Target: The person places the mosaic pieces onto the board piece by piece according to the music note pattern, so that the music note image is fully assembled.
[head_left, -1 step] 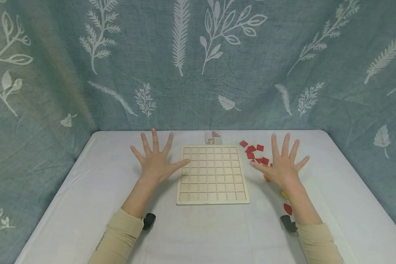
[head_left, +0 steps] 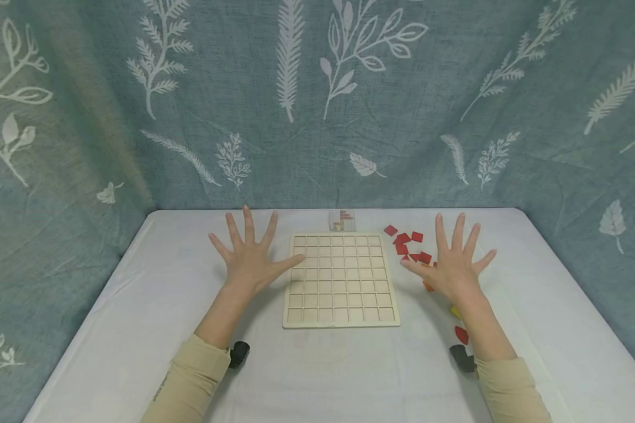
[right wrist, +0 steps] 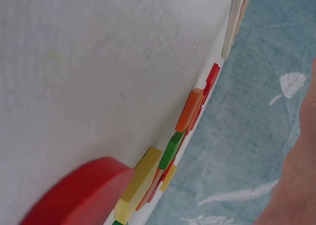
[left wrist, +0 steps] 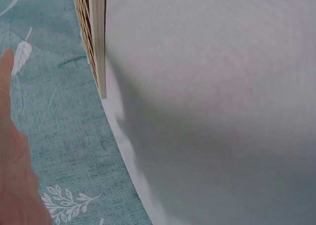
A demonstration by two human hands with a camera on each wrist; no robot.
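My left hand [head_left: 251, 264] is held with its fingers spread wide, the thumb reaching over the left edge of a pale wooden grid board [head_left: 341, 324]. Whether the thumb touches the board cannot be told. Fingers splayed too, my right hand [head_left: 455, 267] hovers over scattered coloured pieces and hides some of them. Neither hand holds anything. In the right wrist view lie a rounded red piece [right wrist: 79, 195], a yellow piece [right wrist: 140, 180], a green piece [right wrist: 172, 150] and an orange piece [right wrist: 189, 110]. Several red pieces [head_left: 401, 249] lie right of the board.
A small printed card [head_left: 341, 221] lies behind the board near the table's far edge. White cloth covers the table [head_left: 317, 376]. Behind and beside it hangs a blue-green curtain [head_left: 243, 88] with white leaf patterns. Each wrist carries a dark camera, such as the left one [head_left: 239, 355].
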